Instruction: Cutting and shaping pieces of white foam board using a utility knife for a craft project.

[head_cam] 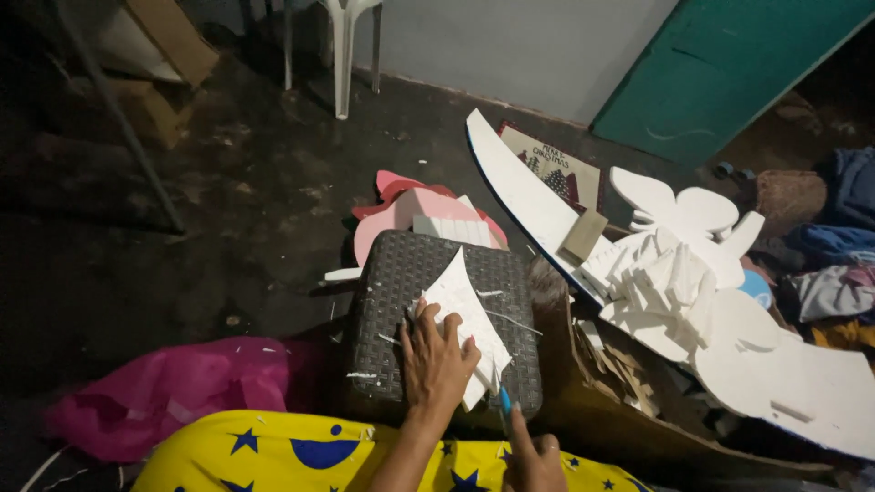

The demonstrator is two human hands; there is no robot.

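Observation:
My left hand [436,357] lies flat on a white foam piece [467,312], pressing it onto a dark woven stool [392,292] in front of me. The foam piece is a pointed, curved shape with thin offcuts beside it. My right hand [533,460] is at the bottom edge, closed around a blue-handled cutter [504,403] whose tip meets the foam's lower edge. My lap is covered by yellow cloth with blue stars [273,453].
Large white foam cut-outs [693,273] and small foam blocks pile up at right over a cardboard box [602,410]. Pink foam shapes [410,214] lie behind the stool. A pink plastic bag [173,387] sits at left, white chair legs [344,55] at the back, clothes [838,264] far right.

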